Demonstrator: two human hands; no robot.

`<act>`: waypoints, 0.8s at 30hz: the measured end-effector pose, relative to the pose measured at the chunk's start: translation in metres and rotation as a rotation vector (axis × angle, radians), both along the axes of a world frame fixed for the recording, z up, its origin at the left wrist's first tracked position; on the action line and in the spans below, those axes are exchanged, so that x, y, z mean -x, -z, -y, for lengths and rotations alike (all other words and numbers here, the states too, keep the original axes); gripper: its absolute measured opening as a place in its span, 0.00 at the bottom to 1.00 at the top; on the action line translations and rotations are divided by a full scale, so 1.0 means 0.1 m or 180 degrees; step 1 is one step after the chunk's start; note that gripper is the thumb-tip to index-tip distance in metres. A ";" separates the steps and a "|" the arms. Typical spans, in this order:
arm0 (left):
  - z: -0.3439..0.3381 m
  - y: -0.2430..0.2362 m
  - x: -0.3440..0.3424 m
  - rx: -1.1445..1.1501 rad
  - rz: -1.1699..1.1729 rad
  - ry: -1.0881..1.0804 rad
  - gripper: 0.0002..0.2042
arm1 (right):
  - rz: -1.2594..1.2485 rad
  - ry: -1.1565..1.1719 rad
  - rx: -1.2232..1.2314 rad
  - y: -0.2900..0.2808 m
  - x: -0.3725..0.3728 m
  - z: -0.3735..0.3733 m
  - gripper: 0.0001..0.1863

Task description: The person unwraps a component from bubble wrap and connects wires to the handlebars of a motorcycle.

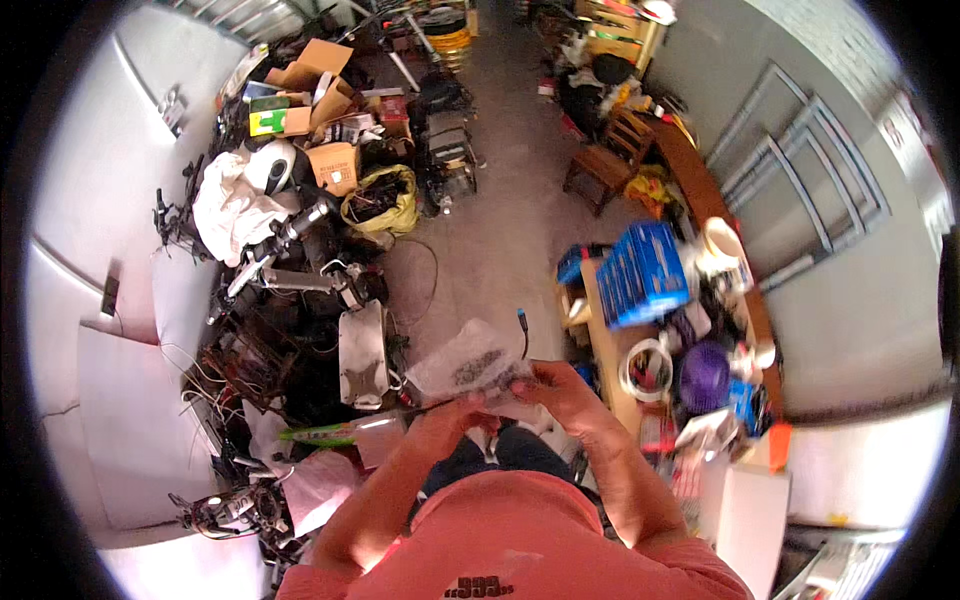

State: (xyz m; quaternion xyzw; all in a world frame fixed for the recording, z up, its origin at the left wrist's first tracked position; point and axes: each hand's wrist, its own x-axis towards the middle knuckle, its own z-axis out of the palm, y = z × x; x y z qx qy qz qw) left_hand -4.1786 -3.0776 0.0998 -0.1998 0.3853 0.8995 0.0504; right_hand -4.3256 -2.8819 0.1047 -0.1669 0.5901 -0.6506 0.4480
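In front of my body I hold a translucent plastic bag (455, 355) with both hands. Something dark shows through its film, but its kind is too blurred to make out. My left hand (455, 415) grips the lower left edge of the bag, fingers closed. Closed on the bag's right side is my right hand (558, 393). A short black cable (525, 345) with a blue-ringed plug at its end sticks up beside the right fingers. Whether the cable comes out of the bag is hidden.
Bicycle or scooter parts, a white panel (363, 355) and a yellow sack (388, 205) crowd the left side. On the right, a bench bears a blue box (642, 273), a tape roll (645, 370) and a purple round item (704, 377). A wooden chair (612, 155) stands farther off.
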 end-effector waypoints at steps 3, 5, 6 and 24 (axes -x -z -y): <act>0.60 -0.10 0.92 0.0038 0.0074 -0.0403 0.19 | -0.0555 -0.0171 -0.0503 -0.21 1.03 0.82 0.16; 1.06 -0.09 1.52 -0.0137 -0.0019 -0.0527 0.19 | -0.1087 -0.0128 -0.0610 -0.32 1.69 1.34 0.16; 1.31 -0.05 1.86 -0.0212 -0.0056 -0.0550 0.20 | -0.1344 -0.0080 -0.0666 -0.35 2.02 1.58 0.16; 3.91 -0.12 8.44 -0.0179 0.0263 0.0772 0.20 | -0.0367 0.1062 0.0240 0.21 7.76 3.53 0.22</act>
